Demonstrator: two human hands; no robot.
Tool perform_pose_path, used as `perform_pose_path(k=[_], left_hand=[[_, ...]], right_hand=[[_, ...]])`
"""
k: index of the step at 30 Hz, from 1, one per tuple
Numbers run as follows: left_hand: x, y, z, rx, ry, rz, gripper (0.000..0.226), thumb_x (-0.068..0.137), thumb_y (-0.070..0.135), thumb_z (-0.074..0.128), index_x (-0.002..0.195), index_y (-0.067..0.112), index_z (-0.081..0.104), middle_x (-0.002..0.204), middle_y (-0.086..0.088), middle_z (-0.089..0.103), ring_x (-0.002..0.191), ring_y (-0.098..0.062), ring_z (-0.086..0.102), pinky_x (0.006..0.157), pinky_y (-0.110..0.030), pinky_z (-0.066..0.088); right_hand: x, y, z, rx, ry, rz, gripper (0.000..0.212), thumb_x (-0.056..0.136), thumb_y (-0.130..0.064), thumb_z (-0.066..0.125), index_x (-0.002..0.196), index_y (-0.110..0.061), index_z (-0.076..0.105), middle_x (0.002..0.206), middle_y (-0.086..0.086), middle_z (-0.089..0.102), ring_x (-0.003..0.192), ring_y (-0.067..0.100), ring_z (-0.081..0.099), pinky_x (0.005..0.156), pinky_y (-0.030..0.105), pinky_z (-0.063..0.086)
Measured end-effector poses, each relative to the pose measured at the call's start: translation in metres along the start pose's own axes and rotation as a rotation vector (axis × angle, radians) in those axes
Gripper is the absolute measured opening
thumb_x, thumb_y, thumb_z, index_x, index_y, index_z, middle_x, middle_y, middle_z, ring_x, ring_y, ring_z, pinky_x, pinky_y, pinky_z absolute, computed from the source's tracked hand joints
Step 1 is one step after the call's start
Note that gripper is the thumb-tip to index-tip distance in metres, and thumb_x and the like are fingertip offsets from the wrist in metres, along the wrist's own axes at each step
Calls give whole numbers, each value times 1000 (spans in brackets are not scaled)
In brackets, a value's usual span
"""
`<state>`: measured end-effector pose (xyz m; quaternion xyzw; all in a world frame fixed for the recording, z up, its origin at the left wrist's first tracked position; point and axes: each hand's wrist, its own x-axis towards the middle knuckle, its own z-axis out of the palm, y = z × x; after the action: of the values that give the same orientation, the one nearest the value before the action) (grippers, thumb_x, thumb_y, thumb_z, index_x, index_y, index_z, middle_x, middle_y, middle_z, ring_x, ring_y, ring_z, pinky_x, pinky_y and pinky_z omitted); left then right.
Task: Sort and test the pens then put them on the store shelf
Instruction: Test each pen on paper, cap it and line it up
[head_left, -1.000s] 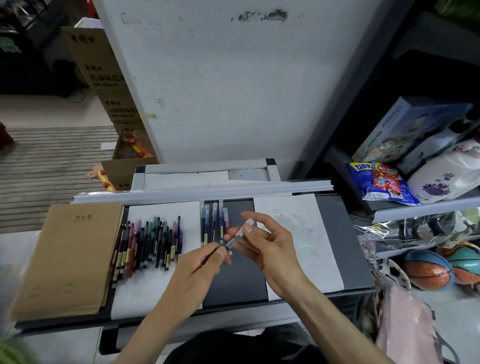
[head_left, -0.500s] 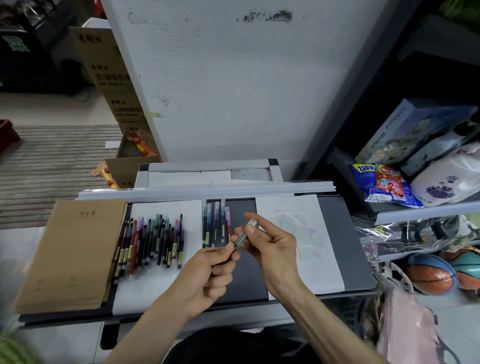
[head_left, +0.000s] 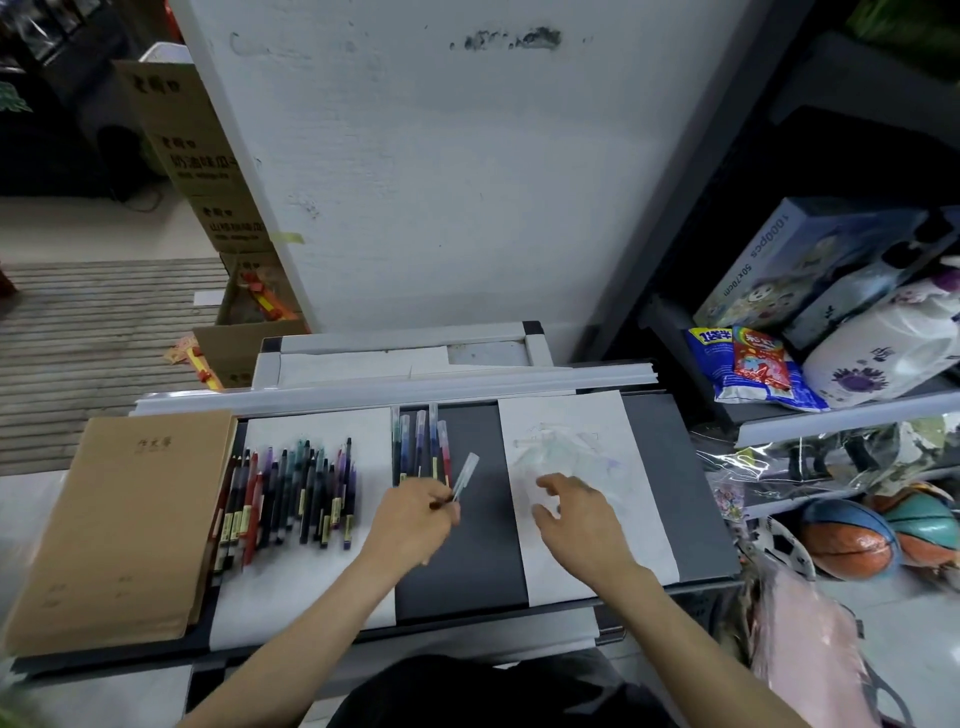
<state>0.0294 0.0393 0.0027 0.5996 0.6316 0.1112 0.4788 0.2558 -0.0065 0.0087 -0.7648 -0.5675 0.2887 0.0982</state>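
Left hand (head_left: 413, 519) curled, fingertips pinched on a thin pen (head_left: 460, 480) pointing toward 1 o'clock, forearm running back toward 7 o'clock. Right hand (head_left: 576, 514) palm down, fingers loosely spread and empty, forearm trailing toward 5 o'clock.

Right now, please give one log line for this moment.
left hand: holds pen | right hand: empty, over test paper | sorted row: four pens | pile: unsorted

The dark tabletop (head_left: 467, 561) carries brown notebooks (head_left: 119, 525), two white sheets (head_left: 306, 587), and loose pens (head_left: 291, 499).
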Motion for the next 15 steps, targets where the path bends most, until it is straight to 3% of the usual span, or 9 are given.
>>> perform_pose_path(k=[1,3,5,7,9,12,15], left_hand=[[7,4,-3,22,44,1,14,93,18,70,81,19,77,76,2,77,58,-15,69,60,-33,59],[23,12,-7,40,92,-6,11,92,21,73,85,23,81,81,8,76,70,-10,67,60,-21,49],[41,19,-8,-20,109,-49,13,89,19,77,100,18,83,91,3,78,84,-15,69,75,-24,53],[56,25,-8,-111,113,-98,18,83,14,79,100,12,84,85,-4,80,84,-22,75,87,-35,60],[70,32,-6,-103,133,-117,11,79,16,76,84,9,82,73,-10,77,79,-28,76,82,-41,63],[82,42,-1,71,173,-144,23,73,30,71,67,9,71,67,-7,73,68,-25,73,69,-36,62],[83,50,3,303,227,-148,30,82,41,69,79,11,66,83,-3,72,76,-25,72,72,-36,61]], right_hand=[[-1,10,-1,-178,8,-10,42,98,-28,56,140,-23,56,130,0,62,116,21,62,99,37,52],[-2,26,0,-373,-1,-7,46,97,-23,53,144,-23,50,134,2,57,119,24,58,98,35,50],[-3,36,3,-439,-7,-16,47,96,-17,53,143,-21,49,133,2,55,117,24,57,95,33,50],[-3,43,8,-459,4,-31,47,94,-12,54,140,-20,51,130,2,56,113,24,57,91,32,50],[-3,46,13,-448,11,-45,45,92,-10,56,137,-19,54,127,2,59,111,24,57,89,32,49],[-2,45,18,-422,45,-37,37,92,-17,60,129,-19,59,117,1,65,105,24,60,87,34,49],[1,39,20,-357,137,-33,28,92,-24,63,120,-19,58,101,1,68,92,25,64,81,36,52]])
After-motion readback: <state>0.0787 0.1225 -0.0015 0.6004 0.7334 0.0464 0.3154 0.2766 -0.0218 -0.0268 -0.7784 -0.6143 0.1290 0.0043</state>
